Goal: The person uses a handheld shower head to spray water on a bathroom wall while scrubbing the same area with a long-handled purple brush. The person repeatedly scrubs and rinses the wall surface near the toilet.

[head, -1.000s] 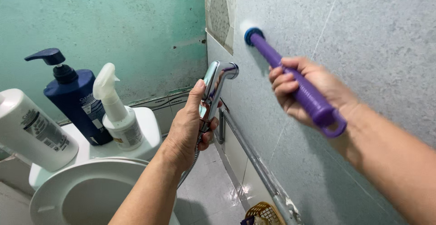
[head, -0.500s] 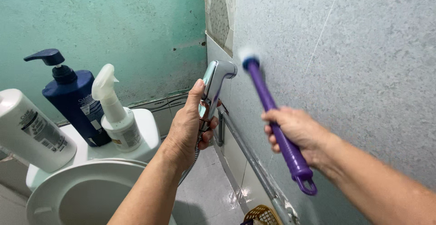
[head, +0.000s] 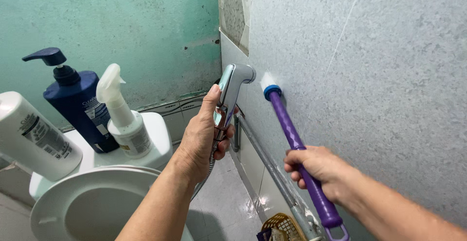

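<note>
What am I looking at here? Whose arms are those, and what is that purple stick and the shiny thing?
The picture comes from a camera worn on a person's head, looking down, so the two bare arms are that person's own. There is no machine here.

The left hand has its grip closed around a shiny metal sprayer with a hose hanging below it. The right hand has its grip closed around a purple brush handle. The brush's blue and white head touches the grey tiled wall.

On the left is a white toilet. On its tank stand a dark blue pump bottle and a white spray bottle, side by side. A bigger white bottle sits at the left edge. Low down by the wall is a metal pipe and the top of a yellow basket.
</note>
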